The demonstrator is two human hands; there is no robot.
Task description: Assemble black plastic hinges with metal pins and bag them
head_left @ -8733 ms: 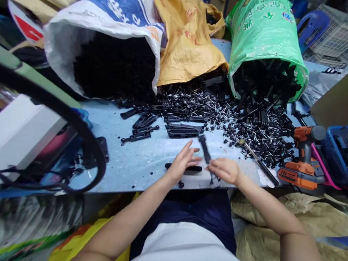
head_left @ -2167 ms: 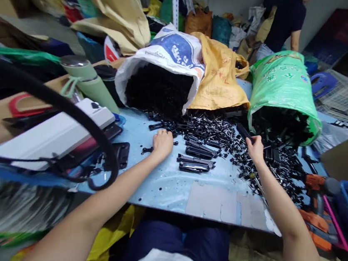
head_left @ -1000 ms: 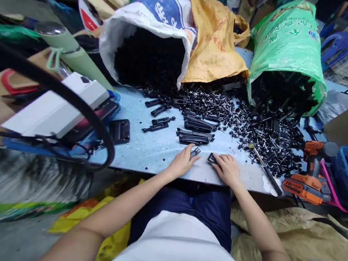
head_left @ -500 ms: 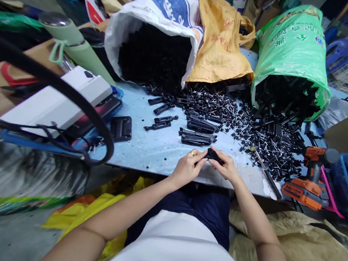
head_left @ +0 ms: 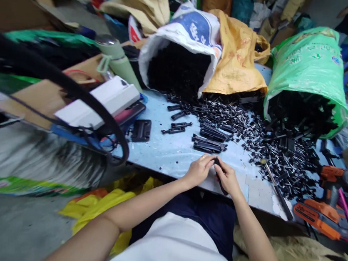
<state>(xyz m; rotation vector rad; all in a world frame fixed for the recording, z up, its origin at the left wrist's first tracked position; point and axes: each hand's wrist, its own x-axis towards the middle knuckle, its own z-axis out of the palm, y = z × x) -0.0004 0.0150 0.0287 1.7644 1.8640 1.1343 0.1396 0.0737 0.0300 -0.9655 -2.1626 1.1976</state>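
We hold a black plastic part [head_left: 218,172] over the near edge of the worktop [head_left: 170,159]. Our left hand [head_left: 199,172] and right hand [head_left: 227,180] meet on it, the fingers of both curled and pinching its ends, probably so each grip steadies the other. Stacked black pieces [head_left: 209,144] lie just beyond, within easy reach. The white sack [head_left: 188,27] and green sack [head_left: 307,66] lie tipped toward us, spilling small loose parts [head_left: 255,133] onto the worktop. An orange drill [head_left: 322,208] rests on our right.
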